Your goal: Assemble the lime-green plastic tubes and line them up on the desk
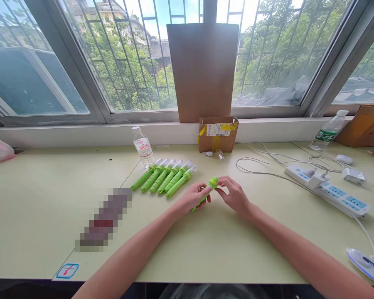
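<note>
In the middle of the table, my left hand [193, 197] is wrapped round the handle of a green tool [213, 182] with a ribbed, yellow-green head. The fingers of my right hand [233, 194] are pinched at the right side of that head; whether they hold a small part is hidden. Left of my hands lies a slanted row of several green tools [177, 185] with clear caps on their upper ends. A clear cap [220, 155] and a small white piece [207, 153] rest behind my hands, by the small cardboard box [222, 143].
A water bottle [143, 148] stands behind the row. On the right are a power strip [328, 189], loose cables, a white adapter [354, 176] and another bottle [328, 129]. A blurred dark object [106, 220] lies left. A cardboard sheet [203, 70] leans on the window.
</note>
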The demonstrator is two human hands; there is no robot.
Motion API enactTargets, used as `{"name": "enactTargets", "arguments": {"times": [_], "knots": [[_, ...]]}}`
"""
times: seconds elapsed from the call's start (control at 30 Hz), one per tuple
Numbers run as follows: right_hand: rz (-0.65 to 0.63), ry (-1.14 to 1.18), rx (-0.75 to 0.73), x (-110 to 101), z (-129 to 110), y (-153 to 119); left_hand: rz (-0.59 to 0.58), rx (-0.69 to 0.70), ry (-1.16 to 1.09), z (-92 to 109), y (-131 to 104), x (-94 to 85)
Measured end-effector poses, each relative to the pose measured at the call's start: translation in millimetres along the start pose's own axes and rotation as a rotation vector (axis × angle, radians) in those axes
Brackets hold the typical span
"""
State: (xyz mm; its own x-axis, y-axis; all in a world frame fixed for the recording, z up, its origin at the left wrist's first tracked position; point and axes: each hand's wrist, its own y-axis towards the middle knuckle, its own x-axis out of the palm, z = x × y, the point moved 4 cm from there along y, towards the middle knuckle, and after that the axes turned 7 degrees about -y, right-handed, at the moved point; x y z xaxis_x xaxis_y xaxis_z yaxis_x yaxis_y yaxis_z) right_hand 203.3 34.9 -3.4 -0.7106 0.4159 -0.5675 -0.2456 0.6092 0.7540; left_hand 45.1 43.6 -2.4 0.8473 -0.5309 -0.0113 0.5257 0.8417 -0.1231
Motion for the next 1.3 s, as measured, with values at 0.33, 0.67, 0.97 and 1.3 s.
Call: {"name": "enactTargets", "arguments": {"times": [0.33,0.67,0.97,1.3], "knots": [[0.017,0.012,-0.012,-3.2,-2.1,0.9,0.078,-0.018,-0.064,-2.0,0.5,-0.2],[0.017,0.008,-0.006,-5.5,-1.0,2.2,-0.018,0.009,-0.109,2.0,0.3,0.3],[0.01,0.026,-0.006,-4.0,-1.2,2.0,0.055,-0.023,-0.009,-2.8,0.8,-0.6],[0.013,0.023,-0.003,-10.2,-4.4,5.9,0.026,-0.004,-0.129,0.2,0.5,-0.8]]}}
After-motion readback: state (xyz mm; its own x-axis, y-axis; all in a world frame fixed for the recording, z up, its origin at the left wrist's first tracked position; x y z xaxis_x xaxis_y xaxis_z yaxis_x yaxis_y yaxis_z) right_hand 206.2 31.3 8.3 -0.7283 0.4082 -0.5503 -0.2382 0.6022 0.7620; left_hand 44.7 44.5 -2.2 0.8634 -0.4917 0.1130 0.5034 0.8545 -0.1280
